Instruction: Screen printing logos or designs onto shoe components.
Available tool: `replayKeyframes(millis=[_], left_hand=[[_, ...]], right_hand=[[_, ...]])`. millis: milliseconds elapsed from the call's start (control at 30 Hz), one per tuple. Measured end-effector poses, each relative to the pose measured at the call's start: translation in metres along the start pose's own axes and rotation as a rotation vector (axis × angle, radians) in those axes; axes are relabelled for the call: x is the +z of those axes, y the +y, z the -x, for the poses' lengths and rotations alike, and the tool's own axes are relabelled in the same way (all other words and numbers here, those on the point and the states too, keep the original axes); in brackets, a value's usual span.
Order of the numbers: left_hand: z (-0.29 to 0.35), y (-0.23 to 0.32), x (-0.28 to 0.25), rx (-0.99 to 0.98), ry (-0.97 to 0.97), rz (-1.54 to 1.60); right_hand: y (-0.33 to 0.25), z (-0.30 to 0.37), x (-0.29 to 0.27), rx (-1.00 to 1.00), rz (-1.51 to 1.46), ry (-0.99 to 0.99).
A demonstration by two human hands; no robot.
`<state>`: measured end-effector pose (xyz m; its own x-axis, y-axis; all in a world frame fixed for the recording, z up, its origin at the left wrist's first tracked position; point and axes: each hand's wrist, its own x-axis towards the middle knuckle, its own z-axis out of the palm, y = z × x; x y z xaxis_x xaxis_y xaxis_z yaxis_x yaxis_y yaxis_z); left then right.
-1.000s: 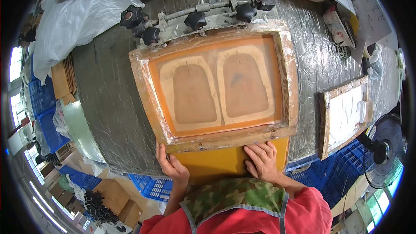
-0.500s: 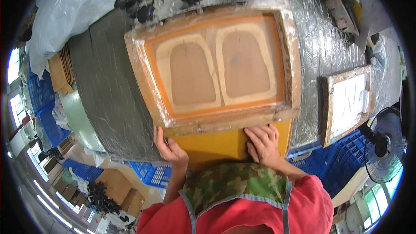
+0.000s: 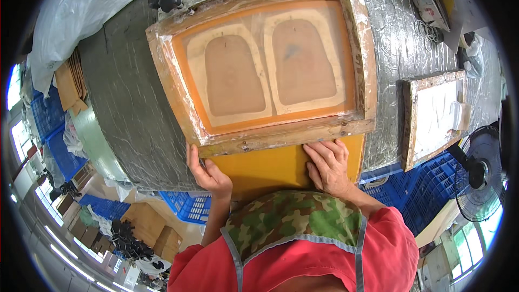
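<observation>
A wooden-framed printing screen [image 3: 254, 139] with orange-edged mesh and two rounded panel shapes lies in front of me. Under its near side a yellow board [image 3: 259, 176] sticks out toward my body. My left hand [image 3: 212, 176] is at the near left corner of the frame, its fingers stretched along the corner and the thumb apart, by the board's left edge. My right hand [image 3: 328, 167] rests flat on the board, fingertips touching the frame's near rail. Fingers on both hands are extended. Black clamp knobs [image 3: 172, 0] stand along the screen's far side.
A second, smaller wooden frame [image 3: 409, 124] with a white surface lies to the right, near a black fan [image 3: 477, 173]. Blue crates [image 3: 416, 194] stand below the table's right edge. White plastic sheeting [image 3: 81, 19] covers the far left, beside folded cardboard [image 3: 70, 84].
The whole view has shifted, so the screen, table and hands sit slightly higher in the picture. Both hands keep nearly the same places against the frame and board.
</observation>
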<state>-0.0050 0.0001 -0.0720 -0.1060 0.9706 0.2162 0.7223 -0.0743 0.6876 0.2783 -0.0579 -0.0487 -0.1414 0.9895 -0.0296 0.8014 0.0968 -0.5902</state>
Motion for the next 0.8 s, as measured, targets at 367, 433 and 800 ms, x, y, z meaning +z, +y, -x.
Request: replayKeyframes(millis=[367,433,800], left_hand=[[0.0,-0.001,-0.005,-0.015,0.001,0.04],[-0.003,0.0,-0.002,0.017,-0.038,-0.006],[-0.012,0.013,0.0,0.049,0.088,0.454]], right_hand=[[-0.003,-0.002,-0.003,-0.003,-0.028,0.005],[-0.001,-0.001,-0.005,-0.009,-0.025,0.024],[0.038,0.031,-0.017,-0.114,-0.39,0.28]])
